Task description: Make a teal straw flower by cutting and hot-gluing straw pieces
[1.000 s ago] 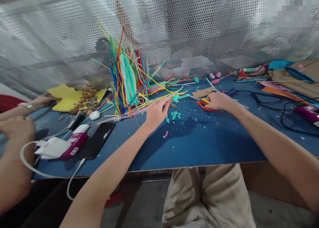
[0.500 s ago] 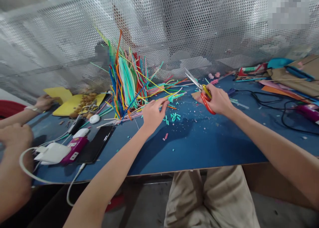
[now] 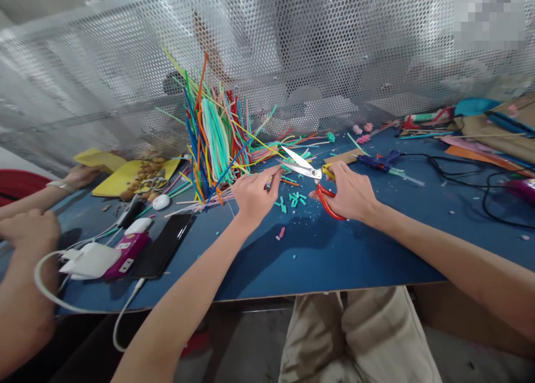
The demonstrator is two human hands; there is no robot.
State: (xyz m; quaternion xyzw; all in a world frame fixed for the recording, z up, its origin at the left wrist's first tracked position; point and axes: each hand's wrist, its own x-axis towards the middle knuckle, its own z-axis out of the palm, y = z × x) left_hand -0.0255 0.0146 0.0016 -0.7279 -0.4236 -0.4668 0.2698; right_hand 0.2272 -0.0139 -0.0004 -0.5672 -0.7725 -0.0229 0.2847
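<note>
My right hand is closed around the red and yellow handles of a pair of scissors. The blades are spread, and their tips point left to the fingertips of my left hand. Thumb and forefinger of that left hand are pinched together; what is between them is too small and covered to make out. Below the blades lie short turquoise pipe cleaner pieces on the blue table. A tall bundle of colourful pipe cleaners stands just behind my left hand.
Left of me are a phone, a purple power strip with white chargers, and another person's arm. A glue gun with a black cord lies to the right. A perforated metal panel borders the back.
My right hand has moved left and slightly down, bringing the spread scissors to my left fingertips. The glue gun it had covered now shows. My left hand has hardly moved.
</note>
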